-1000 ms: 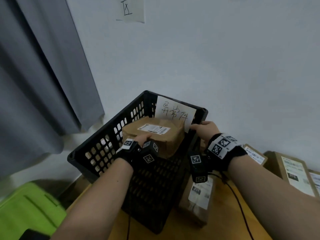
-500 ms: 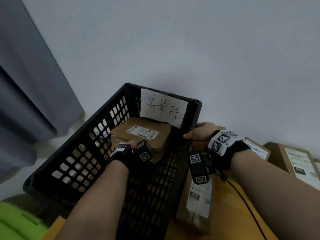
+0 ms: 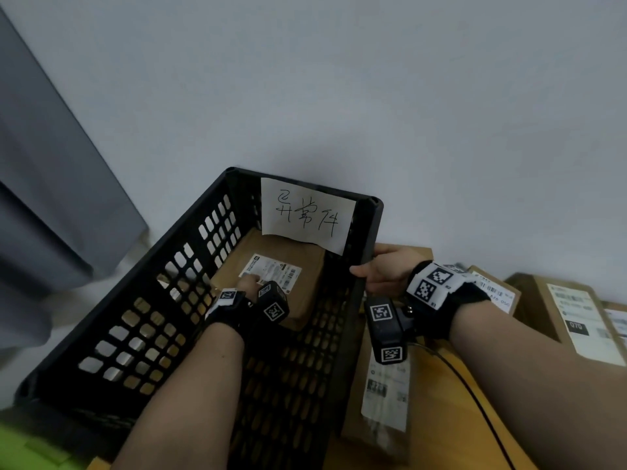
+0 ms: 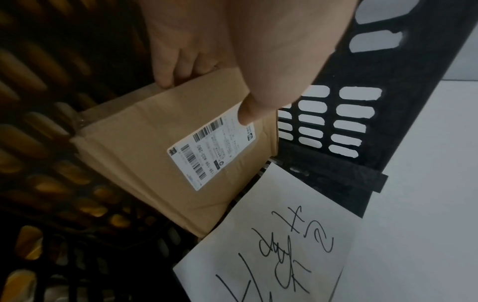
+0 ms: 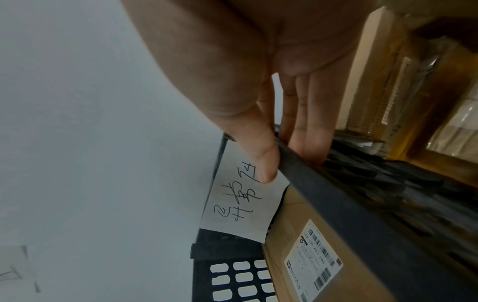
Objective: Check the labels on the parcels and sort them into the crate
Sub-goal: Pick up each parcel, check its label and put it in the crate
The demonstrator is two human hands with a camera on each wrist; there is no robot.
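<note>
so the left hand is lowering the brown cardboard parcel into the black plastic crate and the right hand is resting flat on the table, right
Not quite. The right hand grips the black plastic crate's rim, thumb inside, as the right wrist view shows. The left hand does hold the brown cardboard parcel inside the crate.

Crate [image 3: 101, 337] open on top; near half of its floor bare. Parcel [image 3: 288, 300] fills the far end, under the paper sign [image 3: 305, 215] hanging from the far rim. Right of the crate, parcels [image 3: 383, 395] crowd the table [image 3: 441, 418]; a cable [image 3: 475, 401] crosses it.
</note>
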